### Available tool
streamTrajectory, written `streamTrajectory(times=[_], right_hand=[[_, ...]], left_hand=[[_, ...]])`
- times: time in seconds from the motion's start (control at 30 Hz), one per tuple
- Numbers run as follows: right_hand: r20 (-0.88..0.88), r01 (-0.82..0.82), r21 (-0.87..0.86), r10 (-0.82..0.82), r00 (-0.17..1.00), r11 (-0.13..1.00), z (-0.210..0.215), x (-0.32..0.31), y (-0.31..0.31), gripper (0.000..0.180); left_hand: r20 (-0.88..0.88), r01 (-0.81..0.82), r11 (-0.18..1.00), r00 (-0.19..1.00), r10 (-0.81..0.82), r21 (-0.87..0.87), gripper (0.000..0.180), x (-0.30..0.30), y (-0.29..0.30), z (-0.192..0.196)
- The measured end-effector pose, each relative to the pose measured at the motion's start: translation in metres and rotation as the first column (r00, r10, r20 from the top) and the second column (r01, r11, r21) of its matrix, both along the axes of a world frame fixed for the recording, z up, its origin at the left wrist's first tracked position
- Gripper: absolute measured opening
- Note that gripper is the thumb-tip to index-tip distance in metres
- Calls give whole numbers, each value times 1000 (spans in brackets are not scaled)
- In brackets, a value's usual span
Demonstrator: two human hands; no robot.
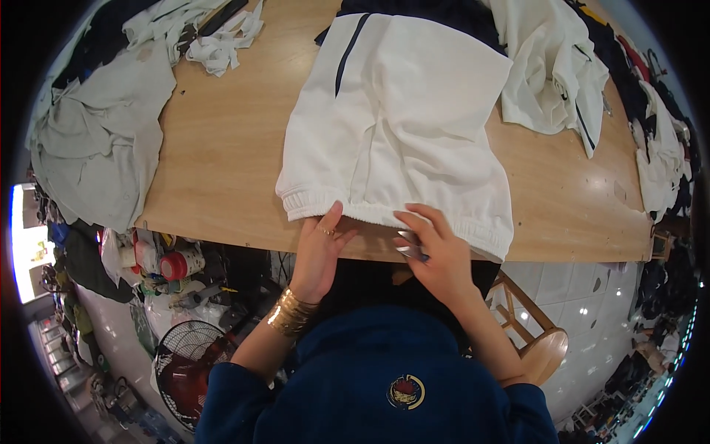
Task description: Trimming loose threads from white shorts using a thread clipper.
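Note:
A white garment (436, 89) that looks like trousers or shorts lies spread on the table, with a gathered elastic waistband (481, 231) along its near edge and a narrow dark stripe at its upper left. My left hand (319, 255) holds this waistband left of its middle, one ringed finger on top of the cloth and others partly hidden beneath the edge. Close to the waistband on the right, my right hand (442, 260) is closed around small metal thread snips (409, 246). Their blades point left, and part of them is hidden in my palm.
A pale grey garment (96, 140) hangs over the left table edge, near white cloth strips (225, 48). Another white garment (547, 70) lies at the back right. Below the table stand a fan (194, 362), a red-rimmed container (176, 265) and a wooden chair (543, 355).

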State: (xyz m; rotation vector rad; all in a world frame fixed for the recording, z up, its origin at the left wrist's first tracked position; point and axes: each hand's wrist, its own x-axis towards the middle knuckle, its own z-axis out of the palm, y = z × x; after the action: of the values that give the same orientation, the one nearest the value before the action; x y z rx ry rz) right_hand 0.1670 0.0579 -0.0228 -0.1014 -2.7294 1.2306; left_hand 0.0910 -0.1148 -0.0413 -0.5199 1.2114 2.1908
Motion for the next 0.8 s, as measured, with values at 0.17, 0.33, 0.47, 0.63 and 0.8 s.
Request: streamTrajectory(times=[0.17, 0.33, 0.47, 0.63, 0.8], right_hand=[[72, -154, -55, 158, 985, 987, -4, 1, -1, 36], [70, -4, -252, 23, 997, 968, 31, 8, 21, 26], [79, 116, -468, -90, 993, 876, 63, 12, 26, 22], [-30, 130, 27, -130, 991, 991, 85, 10, 22, 32], [-238, 123, 289, -54, 970, 949, 76, 18, 25, 28]], left_hand=[[-106, -35, 997, 994, 42, 68, 39, -6, 13, 1], [-174, 27, 997, 985, -15, 67, 46, 3, 20, 35], [-210, 108, 982, 975, -74, 157, 47, 11, 26, 47], [-242, 190, 974, 958, -155, 127, 50, 14, 37, 60], [-266, 190, 976, 951, -156, 106, 39, 21, 45, 65]])
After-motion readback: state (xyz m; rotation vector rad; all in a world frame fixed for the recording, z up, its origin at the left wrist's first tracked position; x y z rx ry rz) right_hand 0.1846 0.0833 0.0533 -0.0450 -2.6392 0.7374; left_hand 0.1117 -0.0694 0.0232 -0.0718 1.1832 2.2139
